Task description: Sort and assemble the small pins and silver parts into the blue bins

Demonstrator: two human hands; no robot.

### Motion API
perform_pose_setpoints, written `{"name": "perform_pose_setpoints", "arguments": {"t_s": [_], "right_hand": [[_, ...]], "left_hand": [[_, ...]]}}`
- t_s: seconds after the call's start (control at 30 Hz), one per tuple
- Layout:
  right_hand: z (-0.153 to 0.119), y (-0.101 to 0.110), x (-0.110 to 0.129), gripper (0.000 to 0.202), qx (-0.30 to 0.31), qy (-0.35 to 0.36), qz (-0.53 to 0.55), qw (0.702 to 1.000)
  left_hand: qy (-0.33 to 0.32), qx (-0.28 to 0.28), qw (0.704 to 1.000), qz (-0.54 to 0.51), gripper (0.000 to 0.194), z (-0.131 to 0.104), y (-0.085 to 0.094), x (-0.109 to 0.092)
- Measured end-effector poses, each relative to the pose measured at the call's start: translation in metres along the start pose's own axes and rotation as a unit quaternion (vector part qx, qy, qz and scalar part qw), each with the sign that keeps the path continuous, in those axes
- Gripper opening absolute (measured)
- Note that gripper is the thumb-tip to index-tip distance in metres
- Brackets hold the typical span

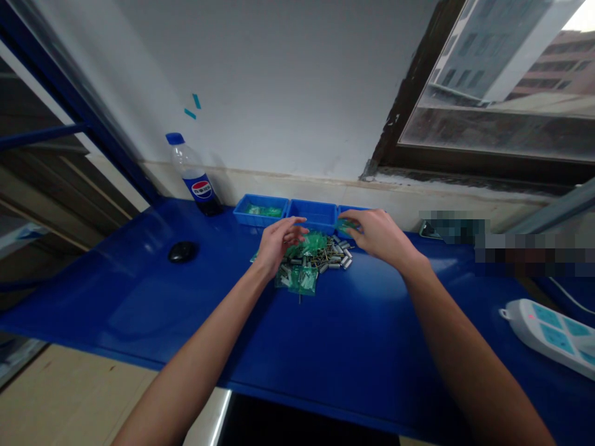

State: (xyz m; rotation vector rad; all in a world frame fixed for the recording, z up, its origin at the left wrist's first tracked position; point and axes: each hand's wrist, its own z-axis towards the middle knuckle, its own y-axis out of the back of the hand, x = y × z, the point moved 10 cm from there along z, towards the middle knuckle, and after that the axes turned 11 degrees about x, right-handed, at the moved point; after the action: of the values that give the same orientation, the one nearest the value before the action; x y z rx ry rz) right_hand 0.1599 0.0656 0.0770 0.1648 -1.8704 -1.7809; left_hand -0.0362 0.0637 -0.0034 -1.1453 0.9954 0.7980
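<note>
My left hand [279, 243] hovers at the left side of a pile of metal parts [333, 254], its fingers apart and nothing visible in them. Green plastic bags [304, 280] lie on and around the pile, some with small parts inside. My right hand [377, 234] pinches a green bag [346, 225] at the right blue tray [357, 209], which it partly hides. In the left blue tray [261, 220] are green bags. The middle blue tray [313, 212] shows a bare bottom, its front partly hidden by my left fingers.
Against the wall stands a cola bottle [198, 179] on the blue table [297, 353]. A black mouse [181, 251] lies at the left. On the right is a white power strip [551, 331], below the window.
</note>
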Motion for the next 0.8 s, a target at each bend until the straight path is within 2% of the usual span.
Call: {"name": "perform_pose_setpoints", "arguments": {"t_s": [0.1, 0.17, 0.27, 0.33, 0.5, 0.63, 0.73, 0.8], "right_hand": [[-0.002, 0.007, 0.007, 0.043, -0.013, 0.033, 0.190, 0.981], [0.000, 0.002, 0.012, 0.053, 0.008, 0.055, 0.288, 0.956], [0.004, -0.011, 0.014, 0.061, 0.039, 0.063, 0.368, 0.927], [0.007, -0.020, 0.010, 0.062, 0.049, 0.053, 0.402, 0.913], [0.013, -0.040, 0.007, 0.059, 0.064, 0.047, 0.483, 0.872], [0.016, -0.046, 0.006, 0.050, 0.052, 0.035, 0.505, 0.861], [0.018, -0.048, -0.004, 0.044, 0.033, 0.006, 0.503, 0.863], [0.018, -0.049, -0.013, 0.041, 0.025, -0.009, 0.483, 0.875]], "left_hand": [[-0.046, 0.025, 0.992, 0.113, 0.036, -0.004, -0.014, -0.012], [-0.055, 0.071, 0.982, 0.165, 0.029, -0.008, -0.029, -0.015], [-0.034, 0.155, 0.964, 0.212, 0.033, -0.013, -0.048, -0.011], [-0.014, 0.179, 0.959, 0.220, 0.038, -0.014, -0.051, -0.006], [0.006, 0.150, 0.963, 0.225, 0.043, -0.008, -0.038, 0.002], [0.042, 0.120, 0.978, 0.163, 0.044, -0.005, -0.028, 0.012], [0.053, 0.051, 0.992, 0.099, 0.042, -0.003, -0.012, 0.012], [0.038, -0.005, 0.998, 0.057, 0.039, 0.000, 0.003, 0.007]]}}
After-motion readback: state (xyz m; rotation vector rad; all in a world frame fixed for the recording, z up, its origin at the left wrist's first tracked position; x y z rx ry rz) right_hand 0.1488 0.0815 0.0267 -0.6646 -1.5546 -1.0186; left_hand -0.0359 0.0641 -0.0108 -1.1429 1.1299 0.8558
